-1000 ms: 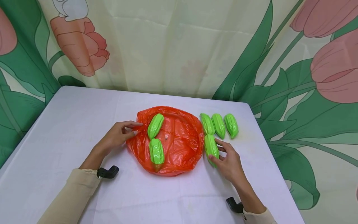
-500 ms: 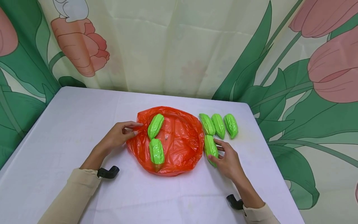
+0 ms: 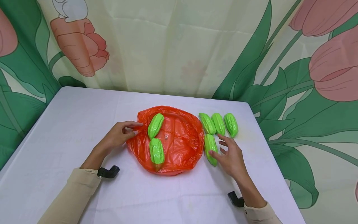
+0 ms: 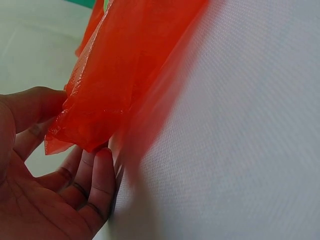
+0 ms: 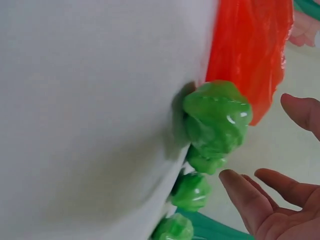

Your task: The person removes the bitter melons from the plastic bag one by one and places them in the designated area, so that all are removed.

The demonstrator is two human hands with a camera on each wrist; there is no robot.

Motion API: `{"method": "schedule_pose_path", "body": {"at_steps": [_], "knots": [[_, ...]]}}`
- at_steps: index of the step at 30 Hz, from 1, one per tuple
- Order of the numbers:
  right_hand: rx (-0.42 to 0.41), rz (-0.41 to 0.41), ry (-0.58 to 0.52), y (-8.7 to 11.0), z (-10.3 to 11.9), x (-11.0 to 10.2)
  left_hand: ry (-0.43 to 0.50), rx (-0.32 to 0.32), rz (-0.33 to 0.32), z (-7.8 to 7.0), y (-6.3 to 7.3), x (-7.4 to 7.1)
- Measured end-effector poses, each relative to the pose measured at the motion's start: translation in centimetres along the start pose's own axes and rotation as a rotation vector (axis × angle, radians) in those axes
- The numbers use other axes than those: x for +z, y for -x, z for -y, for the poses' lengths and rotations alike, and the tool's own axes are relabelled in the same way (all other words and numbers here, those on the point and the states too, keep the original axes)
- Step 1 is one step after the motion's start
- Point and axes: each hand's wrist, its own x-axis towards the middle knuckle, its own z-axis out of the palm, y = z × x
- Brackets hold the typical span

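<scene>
A red plastic bag (image 3: 181, 146) lies spread on the table with its mouth opened out. My left hand (image 3: 118, 133) holds the bag's left rim between thumb and fingers, as the left wrist view shows too. Inside the bag, towards its left, are two shiny green ridged gourd-like pieces, one far (image 3: 155, 125) and one near (image 3: 157, 151). A matching green piece (image 3: 210, 147) lies on the table against the bag's right side. Just right of it my right hand (image 3: 230, 157) hovers with fingers spread, gripping nothing; in the right wrist view its fingertips stand apart from the piece.
Three more green pieces, left (image 3: 207, 123), middle (image 3: 218, 124) and right (image 3: 231, 125), lie in a row beyond my right hand. A white cloth (image 3: 139, 202) covers the table. Behind stands a patterned curtain (image 3: 156, 46). Each wrist wears a black mount (image 3: 108, 172).
My right hand has let go of the near green piece beside the bag and drawn slightly away to the right. The left hand and the bag have stayed put.
</scene>
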Motion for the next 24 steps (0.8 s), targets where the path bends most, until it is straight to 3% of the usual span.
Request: {"method": "schedule_pose_path", "body": {"at_steps": [12, 17, 24], "knots": [[-0.125, -0.048, -0.061, 0.6, 3.4, 0.9, 0.013, -0.003, 0.008, -0.2, 0.0, 0.0], [-0.217, -0.017, -0.067, 1.0, 4.7, 1.9, 0.014, 0.005, 0.008, 0.0, -0.1, 0.0], [-0.282, 0.034, -0.072, 1.3, 6.3, 3.2, 0.029, 0.022, 0.015, -0.1, -0.1, -0.2]]}}
